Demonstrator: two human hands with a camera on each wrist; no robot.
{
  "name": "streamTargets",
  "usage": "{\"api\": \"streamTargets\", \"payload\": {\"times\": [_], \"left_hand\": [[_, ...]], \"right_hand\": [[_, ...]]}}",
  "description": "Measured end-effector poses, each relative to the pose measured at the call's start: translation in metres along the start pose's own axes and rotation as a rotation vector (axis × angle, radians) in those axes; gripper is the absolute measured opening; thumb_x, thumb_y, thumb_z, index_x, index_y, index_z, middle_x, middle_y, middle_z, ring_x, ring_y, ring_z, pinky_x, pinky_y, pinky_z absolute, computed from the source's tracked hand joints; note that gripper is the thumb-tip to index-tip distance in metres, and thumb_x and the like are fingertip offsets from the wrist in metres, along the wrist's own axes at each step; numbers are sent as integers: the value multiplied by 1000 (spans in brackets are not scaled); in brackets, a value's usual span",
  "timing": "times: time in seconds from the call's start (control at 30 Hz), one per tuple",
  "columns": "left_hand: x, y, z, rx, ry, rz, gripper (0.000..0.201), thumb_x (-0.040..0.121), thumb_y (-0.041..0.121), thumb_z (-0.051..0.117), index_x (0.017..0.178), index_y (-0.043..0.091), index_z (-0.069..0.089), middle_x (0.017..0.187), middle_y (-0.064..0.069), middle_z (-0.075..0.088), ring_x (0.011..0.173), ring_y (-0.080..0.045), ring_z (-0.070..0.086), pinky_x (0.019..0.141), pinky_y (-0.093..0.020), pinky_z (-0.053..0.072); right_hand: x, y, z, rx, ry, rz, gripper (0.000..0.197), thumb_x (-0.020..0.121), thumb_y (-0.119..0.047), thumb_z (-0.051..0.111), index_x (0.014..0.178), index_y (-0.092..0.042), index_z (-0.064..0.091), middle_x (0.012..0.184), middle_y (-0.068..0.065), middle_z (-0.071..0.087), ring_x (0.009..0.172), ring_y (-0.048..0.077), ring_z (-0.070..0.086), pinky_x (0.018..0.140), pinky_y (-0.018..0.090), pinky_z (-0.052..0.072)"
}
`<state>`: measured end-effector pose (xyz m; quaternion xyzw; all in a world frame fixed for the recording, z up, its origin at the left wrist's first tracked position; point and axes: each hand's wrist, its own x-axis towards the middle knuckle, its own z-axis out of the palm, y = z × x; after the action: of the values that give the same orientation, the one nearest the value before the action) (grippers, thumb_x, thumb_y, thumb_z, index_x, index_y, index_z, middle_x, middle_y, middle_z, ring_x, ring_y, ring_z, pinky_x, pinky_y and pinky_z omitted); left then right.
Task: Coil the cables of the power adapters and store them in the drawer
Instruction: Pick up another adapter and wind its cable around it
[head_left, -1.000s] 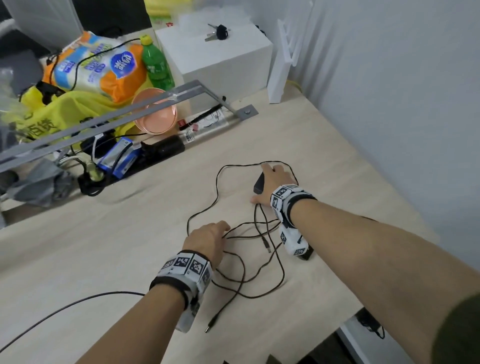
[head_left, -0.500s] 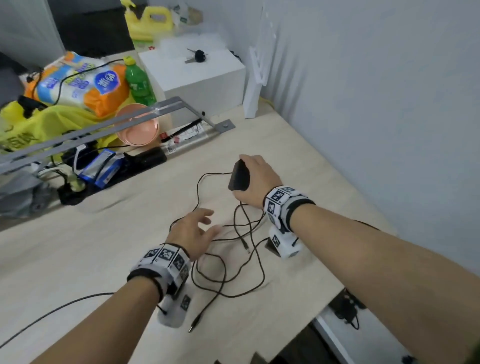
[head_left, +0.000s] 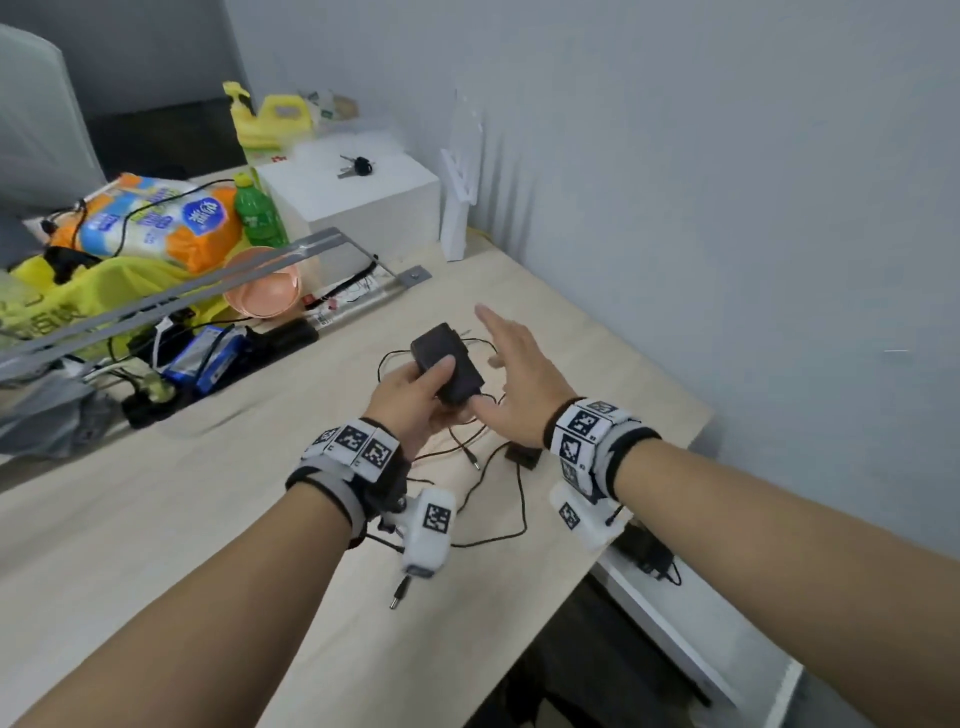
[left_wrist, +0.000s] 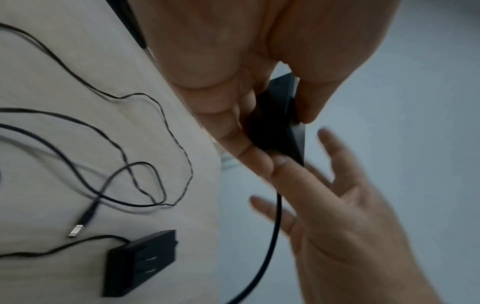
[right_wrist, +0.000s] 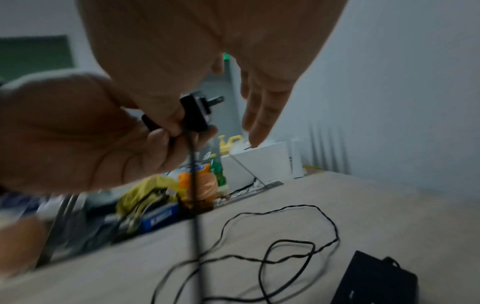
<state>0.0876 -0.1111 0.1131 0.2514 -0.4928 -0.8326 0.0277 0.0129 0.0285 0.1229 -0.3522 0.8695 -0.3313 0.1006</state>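
Observation:
A black power adapter (head_left: 448, 362) is held above the wooden table (head_left: 156, 519) by my left hand (head_left: 415, 397), thumb on top and fingers underneath. In the left wrist view its cable (left_wrist: 272, 226) hangs straight down from the adapter (left_wrist: 275, 123). My right hand (head_left: 514, 364) is just right of it, fingers straight and spread, holding nothing. The right wrist view shows the adapter's prongs (right_wrist: 215, 100) pointing away. A second black adapter (head_left: 522, 458) lies on the table under my right wrist, amid loose thin cables (head_left: 511, 525). A barrel plug (head_left: 397, 597) lies near the front edge.
Below the table's right edge a white drawer (head_left: 675, 618) holds a black adapter (head_left: 647, 553). At the table's far left are a grey metal bar (head_left: 171, 291), an orange bowl (head_left: 262, 291), a green bottle (head_left: 257, 218) and a white box (head_left: 358, 202) with keys.
My right hand lifted the adapter off the table and passed it to my left hand, then let go and opened. My left hand rose from the cables to take it.

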Motion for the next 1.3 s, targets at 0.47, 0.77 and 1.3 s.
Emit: {"api": "streamTargets", "payload": {"times": [0.47,0.77,1.3], "left_hand": [[-2,53,5,309,468,269,28,89,34,51,111,17,50,89,-14,63,50,-18,47,46,-27,45],[-9,32,32,792,287,445,24,88,39,61,105,24,51,86,-2,60,73,-24,62,60,-40,59],[-27,44,68,-309,-1,85,48,101,40,40,122,-1,52,97,-16,60,64,-22,59,56,-28,57]], "right_hand": [[11,16,-163,-211,344,322,30,79,-51,71,97,-28,69,92,-3,64,88,19,61,74,24,44],[13,-4,-185,-407,436,177,14,87,-39,63,91,-26,67,83,-9,57,84,19,57,70,27,42],[-21,-9,-78,-115,-426,160,34,83,-24,64,117,-23,64,112,-5,69,104,13,63,95,29,49]]}}
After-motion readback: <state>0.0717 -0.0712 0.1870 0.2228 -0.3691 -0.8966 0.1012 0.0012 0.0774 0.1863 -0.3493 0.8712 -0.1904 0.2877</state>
